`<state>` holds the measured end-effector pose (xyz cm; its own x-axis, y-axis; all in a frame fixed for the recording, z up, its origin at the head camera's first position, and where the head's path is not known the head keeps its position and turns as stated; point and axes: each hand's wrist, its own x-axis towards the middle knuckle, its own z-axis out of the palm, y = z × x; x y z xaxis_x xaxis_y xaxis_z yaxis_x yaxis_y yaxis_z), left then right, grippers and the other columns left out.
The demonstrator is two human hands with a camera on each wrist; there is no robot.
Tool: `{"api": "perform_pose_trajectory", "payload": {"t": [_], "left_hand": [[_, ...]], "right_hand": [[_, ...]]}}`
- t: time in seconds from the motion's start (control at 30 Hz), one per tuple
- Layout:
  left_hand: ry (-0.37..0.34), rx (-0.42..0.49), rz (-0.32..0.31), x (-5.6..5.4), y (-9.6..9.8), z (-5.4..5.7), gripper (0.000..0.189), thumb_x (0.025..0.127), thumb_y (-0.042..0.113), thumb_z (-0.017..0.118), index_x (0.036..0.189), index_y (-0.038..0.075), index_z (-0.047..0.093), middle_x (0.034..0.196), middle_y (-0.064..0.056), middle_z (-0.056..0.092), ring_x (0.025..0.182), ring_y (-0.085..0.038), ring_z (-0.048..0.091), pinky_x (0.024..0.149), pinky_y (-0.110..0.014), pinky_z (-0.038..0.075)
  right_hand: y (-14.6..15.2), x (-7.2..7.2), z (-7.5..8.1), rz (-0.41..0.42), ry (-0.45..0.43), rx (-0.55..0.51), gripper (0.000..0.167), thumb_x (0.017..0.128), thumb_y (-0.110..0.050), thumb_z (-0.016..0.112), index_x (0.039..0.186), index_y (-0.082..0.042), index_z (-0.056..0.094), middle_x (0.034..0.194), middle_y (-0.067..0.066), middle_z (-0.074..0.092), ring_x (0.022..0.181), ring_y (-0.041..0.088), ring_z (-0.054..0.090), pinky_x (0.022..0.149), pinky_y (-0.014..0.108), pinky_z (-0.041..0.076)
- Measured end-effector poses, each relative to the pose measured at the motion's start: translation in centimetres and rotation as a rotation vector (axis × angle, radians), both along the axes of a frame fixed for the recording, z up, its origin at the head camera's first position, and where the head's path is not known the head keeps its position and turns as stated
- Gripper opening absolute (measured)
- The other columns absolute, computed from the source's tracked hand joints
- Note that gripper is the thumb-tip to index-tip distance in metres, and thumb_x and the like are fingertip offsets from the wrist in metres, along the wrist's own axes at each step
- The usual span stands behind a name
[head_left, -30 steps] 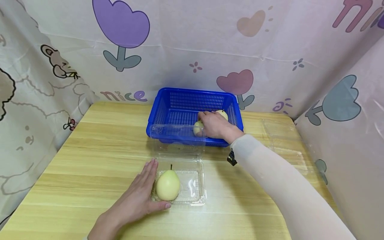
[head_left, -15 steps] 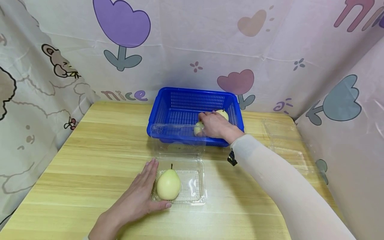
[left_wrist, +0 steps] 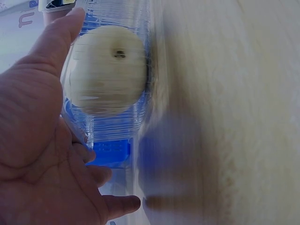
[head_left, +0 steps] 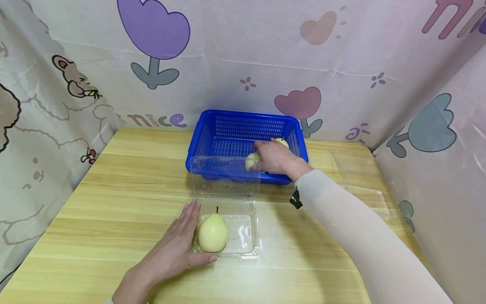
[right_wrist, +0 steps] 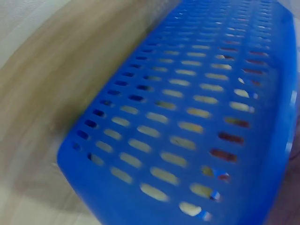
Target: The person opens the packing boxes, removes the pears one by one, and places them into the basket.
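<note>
My left hand (head_left: 172, 242) rests with straight fingers along the left side of a clear plastic clamshell box (head_left: 247, 253), its thumb at the front edge. One pale yellow-green pear (head_left: 213, 233) sits in the box's left half, stem pointing away. The left wrist view shows this pear (left_wrist: 110, 70) through the clear wall, beside the spread hand (left_wrist: 51, 126). Inside the blue basket (head_left: 205, 126), my right hand (head_left: 276, 156) grips a second pear (head_left: 252, 162), fingers curled over it and thumb at its near side. Another pear (head_left: 282, 142) lies behind that hand, partly covered.
The box's raised clear lid (head_left: 224, 185) stands between the box and the basket, overlapping the basket's front wall. More clear plastic packaging (head_left: 360, 181) lies at the table's right side. Through slots in the basket wall (right_wrist: 154, 136), pale fruit shows. A patterned curtain (head_left: 228, 50) borders the wooden table (head_left: 114, 202).
My right hand has shifted slightly to the right within the basket, and a little more of the pear it grips shows. My left hand and the boxed pear have stayed put.
</note>
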<state>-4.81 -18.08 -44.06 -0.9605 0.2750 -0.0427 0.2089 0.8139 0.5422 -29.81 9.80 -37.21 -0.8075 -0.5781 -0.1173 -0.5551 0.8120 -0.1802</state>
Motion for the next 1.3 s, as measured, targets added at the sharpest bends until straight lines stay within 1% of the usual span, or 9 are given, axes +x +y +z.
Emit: {"api": "perform_pose_trajectory", "payload": {"t": [0.07, 0.2, 0.43, 0.53, 0.63, 0.73, 0.97, 1.17, 1.3], "left_hand": [[0.002, -0.001, 0.000, 0.0, 0.0, 0.0, 0.136, 0.079, 0.074, 0.079, 0.168, 0.000, 0.007, 0.176, -0.022, 0.005, 0.162, -0.044, 0.012, 0.125, -0.068, 0.023], [0.002, -0.001, 0.000, -0.1, 0.0, 0.0, 0.137, 0.078, 0.074, 0.079, 0.168, 0.001, 0.006, 0.177, -0.021, 0.005, 0.162, -0.044, 0.011, 0.126, -0.068, 0.022], [-0.007, 0.000, -0.002, -0.2, 0.0, -0.2, 0.138, 0.078, 0.074, 0.080, 0.168, 0.001, 0.006, 0.177, -0.021, 0.004, 0.162, -0.043, 0.011, 0.126, -0.067, 0.022], [-0.009, 0.002, -0.002, -0.2, 0.0, 0.0, 0.139, 0.077, 0.074, 0.080, 0.169, 0.001, 0.005, 0.177, -0.021, 0.003, 0.162, -0.043, 0.010, 0.126, -0.067, 0.021], [-0.003, 0.005, -0.003, -0.2, 0.0, 0.1, 0.138, 0.077, 0.074, 0.080, 0.168, 0.000, 0.006, 0.176, -0.023, 0.004, 0.162, -0.045, 0.012, 0.125, -0.068, 0.022], [-0.012, 0.008, 0.000, -0.1, -0.1, 0.1, 0.139, 0.077, 0.074, 0.080, 0.168, 0.001, 0.005, 0.176, -0.022, 0.003, 0.162, -0.044, 0.010, 0.126, -0.068, 0.021], [0.000, 0.005, -0.015, -0.2, 0.0, 0.0, 0.136, 0.080, 0.073, 0.078, 0.168, 0.000, 0.006, 0.176, -0.022, 0.004, 0.162, -0.045, 0.012, 0.125, -0.069, 0.023], [-0.007, 0.000, -0.012, -0.1, 0.0, -0.1, 0.136, 0.080, 0.072, 0.080, 0.168, 0.000, 0.005, 0.177, -0.021, 0.003, 0.162, -0.044, 0.011, 0.125, -0.068, 0.022], [-0.026, -0.002, -0.004, -0.1, 0.0, 0.0, 0.137, 0.079, 0.069, 0.082, 0.169, 0.001, 0.003, 0.177, -0.019, 0.001, 0.163, -0.042, 0.008, 0.127, -0.068, 0.020]], "right_hand": [[0.4, 0.2, 0.6, -0.016, 0.000, -0.026, 0.075, 0.094, -0.049, 0.077, 0.150, -0.006, 0.053, 0.143, 0.013, 0.066, 0.137, 0.033, 0.059, 0.132, 0.053, 0.023], [1.1, 1.2, 2.0, -0.070, 0.046, -0.114, 0.063, 0.098, -0.038, 0.071, 0.149, -0.006, 0.055, 0.147, 0.012, 0.063, 0.136, 0.033, 0.058, 0.122, 0.052, 0.041], [2.1, 6.1, 3.9, -0.253, 0.292, -0.550, 0.026, 0.100, -0.025, 0.065, 0.115, -0.005, 0.073, 0.109, 0.011, 0.071, 0.099, 0.027, 0.065, 0.087, 0.044, 0.056], [1.8, 8.5, 4.3, -0.219, 0.404, -0.728, 0.014, 0.099, -0.015, 0.067, 0.097, -0.004, 0.075, 0.091, 0.009, 0.070, 0.085, 0.024, 0.066, 0.078, 0.039, 0.057], [0.9, 10.8, 4.1, -0.107, 0.428, -0.781, 0.010, 0.096, -0.006, 0.067, 0.091, -0.003, 0.075, 0.083, 0.007, 0.071, 0.076, 0.020, 0.067, 0.070, 0.031, 0.060], [-0.5, 13.1, 3.0, -0.017, 0.301, -0.711, 0.009, 0.096, -0.008, 0.069, 0.094, -0.004, 0.077, 0.084, 0.005, 0.073, 0.072, 0.014, 0.066, 0.064, 0.023, 0.059], [-3.7, 16.5, -0.8, -0.015, -0.146, -0.417, 0.025, 0.101, -0.034, 0.070, 0.094, -0.010, 0.076, 0.073, -0.005, 0.063, 0.062, 0.006, 0.052, 0.057, 0.022, 0.048], [-5.3, 17.0, -2.6, -0.037, -0.274, -0.273, 0.047, 0.097, -0.054, 0.072, 0.096, -0.008, 0.078, 0.075, -0.001, 0.071, 0.065, 0.009, 0.058, 0.063, 0.029, 0.052], [-6.0, 17.2, -3.0, -0.041, -0.325, -0.222, 0.049, 0.093, -0.060, 0.073, 0.078, -0.013, 0.071, 0.063, -0.005, 0.061, 0.056, 0.010, 0.053, 0.055, 0.028, 0.047]]}}
